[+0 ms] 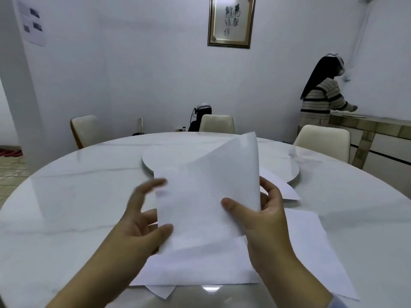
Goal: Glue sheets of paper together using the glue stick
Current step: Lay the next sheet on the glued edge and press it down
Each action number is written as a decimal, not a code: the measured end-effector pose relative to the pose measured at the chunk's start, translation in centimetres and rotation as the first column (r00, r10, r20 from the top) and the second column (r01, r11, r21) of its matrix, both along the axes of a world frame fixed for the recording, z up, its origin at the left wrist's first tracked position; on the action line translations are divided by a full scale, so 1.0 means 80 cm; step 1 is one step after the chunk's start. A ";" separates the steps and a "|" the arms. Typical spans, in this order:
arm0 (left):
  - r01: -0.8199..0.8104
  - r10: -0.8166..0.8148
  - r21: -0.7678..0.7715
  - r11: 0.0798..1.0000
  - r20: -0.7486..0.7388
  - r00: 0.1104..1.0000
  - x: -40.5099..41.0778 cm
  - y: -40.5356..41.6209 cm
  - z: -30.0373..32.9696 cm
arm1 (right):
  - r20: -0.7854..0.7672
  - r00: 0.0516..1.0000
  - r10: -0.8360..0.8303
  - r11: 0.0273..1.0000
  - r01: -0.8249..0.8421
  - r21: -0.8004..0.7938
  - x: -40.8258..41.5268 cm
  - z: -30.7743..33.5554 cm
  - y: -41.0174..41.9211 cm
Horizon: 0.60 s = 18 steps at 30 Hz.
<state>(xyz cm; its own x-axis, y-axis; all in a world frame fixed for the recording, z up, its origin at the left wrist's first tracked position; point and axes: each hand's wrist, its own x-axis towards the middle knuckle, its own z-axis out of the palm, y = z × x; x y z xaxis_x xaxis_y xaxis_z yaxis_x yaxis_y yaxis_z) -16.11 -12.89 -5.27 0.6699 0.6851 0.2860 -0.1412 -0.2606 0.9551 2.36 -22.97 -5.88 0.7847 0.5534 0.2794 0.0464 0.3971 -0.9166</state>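
Note:
I hold a white sheet of paper [206,196] lifted above the table, its top right corner curling up. My right hand [264,221] grips its right edge, thumb on the front and fingers behind. My left hand [142,221], blurred, is at the sheet's left edge with the thumb against its lower corner and the fingers spread. Several more white sheets [200,270] lie flat on the table under my hands, and another sheet [311,247] lies to the right. No glue stick is in view.
The round white marble table [66,196] carries a raised turntable [293,174] at its centre. Cream chairs [218,123] stand around the far side. A person in a striped top [322,101] stands at a sideboard at the back right.

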 end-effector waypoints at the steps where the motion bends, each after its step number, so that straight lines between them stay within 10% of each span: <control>1: -0.026 0.029 0.057 0.998 -0.053 0.998 -0.002 0.007 -0.002 | 0.006 0.999 0.034 0.999 -0.035 0.011 0.002 -0.001 -0.001; 9: -0.116 0.142 0.093 0.989 -0.349 0.926 -0.023 0.061 -0.016 | 0.117 0.927 0.355 0.929 -0.337 -0.153 0.045 -0.007 -0.017; 18: -0.113 0.244 0.295 0.949 -0.458 0.855 -0.019 0.062 -0.040 | 0.135 0.968 0.211 0.846 -0.112 -0.522 0.050 -0.036 -0.003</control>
